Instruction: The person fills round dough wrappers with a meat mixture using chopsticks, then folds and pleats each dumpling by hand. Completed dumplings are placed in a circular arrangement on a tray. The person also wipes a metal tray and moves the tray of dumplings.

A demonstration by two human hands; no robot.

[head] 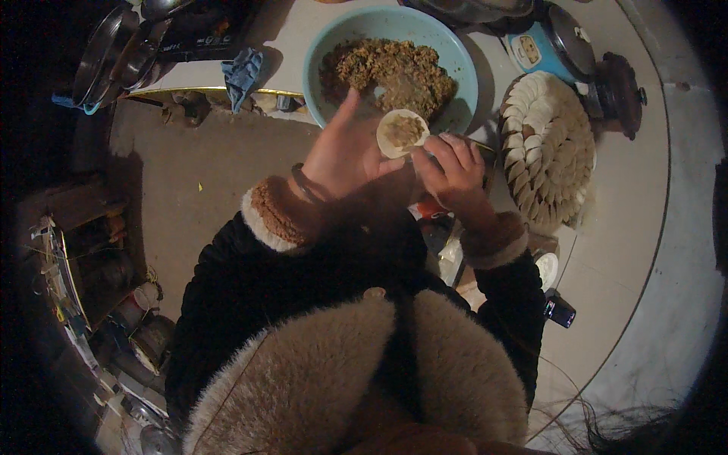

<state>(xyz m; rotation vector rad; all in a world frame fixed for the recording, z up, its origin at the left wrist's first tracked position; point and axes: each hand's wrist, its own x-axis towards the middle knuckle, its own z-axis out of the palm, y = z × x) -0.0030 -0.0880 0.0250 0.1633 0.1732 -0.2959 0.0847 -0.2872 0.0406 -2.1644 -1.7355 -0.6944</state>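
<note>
A round dumpling wrapper (388, 138) with a smear of minced filling (406, 131) lies on the fingers of my left hand (343, 152), which is palm up with its thumb stretched out towards the bowl. The fingertips of my right hand (453, 169) are at the wrapper's right edge and appear to grip it. The wrapper is flat and unfolded. Just beyond my hands stands a light blue bowl (467, 85) holding chopped filling (398, 71), with a scooped-out gap at its near side. To the right, folded dumplings (546, 153) overlap in rings on a round base mostly hidden beneath them.
A blue cloth (242, 77) hangs over the counter edge at left, near an induction cooker (196, 40) and pans (105, 57). A blue rice cooker (540, 51) and a dark lidded pot (623, 94) stand at back right. A phone (560, 311) lies on the right-hand counter.
</note>
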